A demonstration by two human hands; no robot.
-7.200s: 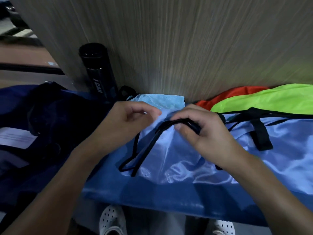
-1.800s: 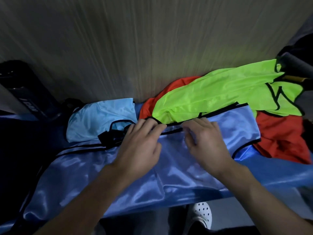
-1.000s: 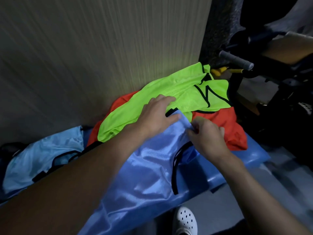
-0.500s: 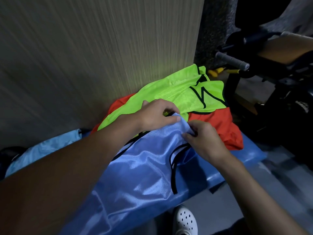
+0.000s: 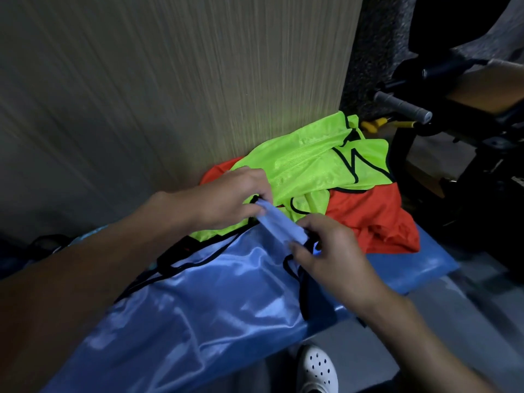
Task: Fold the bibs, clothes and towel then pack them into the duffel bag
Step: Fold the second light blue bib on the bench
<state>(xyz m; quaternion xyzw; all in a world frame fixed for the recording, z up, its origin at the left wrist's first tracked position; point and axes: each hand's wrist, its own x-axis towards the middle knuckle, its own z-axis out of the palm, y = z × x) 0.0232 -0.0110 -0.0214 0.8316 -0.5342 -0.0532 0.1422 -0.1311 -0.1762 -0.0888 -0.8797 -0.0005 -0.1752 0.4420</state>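
On bench (image 5: pixel 411 265): front bib (image 5: pixel 198 302); behind it upper bib (image 5: pixel 306 160) atop lower bib (image 5: pixel 368 217); wall (image 5: pixel 170 80) at bk.

The right edge of the blue bib (image 5: pixel 198 293) has been raised. It is now pinched by the left hand (image 5: pixel 232 197) and right hand (image 5: pixel 331 256).

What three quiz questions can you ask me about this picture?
1. True or false: the left hand and the right hand both pinch the blue bib.
2. Which lies on top of the orange bib? A: green bib. B: pink towel. C: white sock.
3. Fill the gap: the shoe with holes is coloured ____.

Key: 1 true; 2 A; 3 white.
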